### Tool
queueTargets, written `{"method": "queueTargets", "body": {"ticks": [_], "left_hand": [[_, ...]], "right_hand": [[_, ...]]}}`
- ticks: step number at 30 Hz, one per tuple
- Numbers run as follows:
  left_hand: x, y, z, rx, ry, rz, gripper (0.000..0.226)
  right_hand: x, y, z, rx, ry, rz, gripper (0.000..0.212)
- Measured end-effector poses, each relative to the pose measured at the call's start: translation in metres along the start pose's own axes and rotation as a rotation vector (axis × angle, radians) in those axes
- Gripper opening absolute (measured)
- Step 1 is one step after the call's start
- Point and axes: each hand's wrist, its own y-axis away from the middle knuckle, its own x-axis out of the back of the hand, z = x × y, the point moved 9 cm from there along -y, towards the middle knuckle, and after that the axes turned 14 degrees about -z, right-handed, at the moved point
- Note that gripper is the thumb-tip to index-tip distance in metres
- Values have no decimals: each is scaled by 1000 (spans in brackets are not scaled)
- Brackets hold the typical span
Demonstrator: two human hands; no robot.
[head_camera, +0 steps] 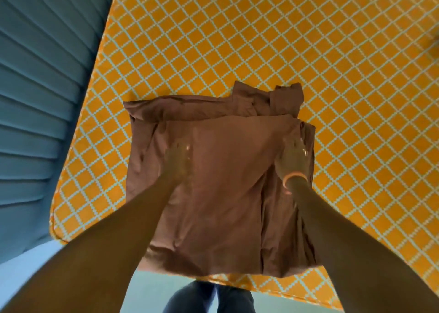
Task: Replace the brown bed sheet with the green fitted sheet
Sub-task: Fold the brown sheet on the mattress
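Pressing down, I have my left hand [177, 156] and right hand [294, 157] flat on the folded brown bed sheet [221, 182], fingers straight and apparently close together, though blurred. It lies by the near edge of the bare orange checked mattress [308, 51], nearer its left corner.

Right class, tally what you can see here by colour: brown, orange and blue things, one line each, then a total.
Brown: 1, the folded brown sheet, under the left hand and right hand
Orange: 2, the checked mattress and a wrist bangle
Blue: 1, the pleated headboard
Total: 4
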Motion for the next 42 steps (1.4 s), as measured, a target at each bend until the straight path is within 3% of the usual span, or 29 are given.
{"method": "queueTargets", "body": {"ticks": [2,3,7,9,12,15,19,23,26,29,31,33,35,39,42], "left_hand": [[14,-39,-4,-82,-268,-9,50],[22,-54,-3,-96,-399,-39,64],[28,-112,-36,9,-629,-285,119],[26,-121,-52,21,-639,-362,105],[24,-118,-54,-59,-700,-355,58],[26,-113,-52,-67,-756,-347,38],[59,-113,-43,-102,-770,-286,20],[132,-126,-17,-91,-757,-72,16],[162,-143,-18,12,-813,-25,18],[161,-148,-25,160,-843,101,46],[135,-137,-16,121,-745,189,46],[79,-124,-5,0,-634,154,45],[14,-108,1,-25,-515,20,53],[-49,-110,-14,-8,-414,-167,74],[-35,-138,-56,38,-474,-170,94]], "right_hand": [[14,-38,-37,164,117,19,56],[16,-55,-53,223,185,-17,59],[-16,-107,-74,241,513,-453,94],[-27,-115,-75,225,657,-515,92],[-30,-116,-82,248,670,-453,65],[-27,-112,-84,262,636,-478,46],[5,-121,-104,275,681,-582,45],[62,-150,-140,269,620,-478,49],[70,-175,-156,209,534,-349,55],[51,-190,-124,-57,331,-206,101],[19,-162,-147,25,353,-110,78],[-10,-111,-178,173,271,-9,65],[-53,-61,-188,262,164,56,66],[-127,-47,-154,210,346,-65,75],[-133,-81,-112,147,482,-59,91]]}}
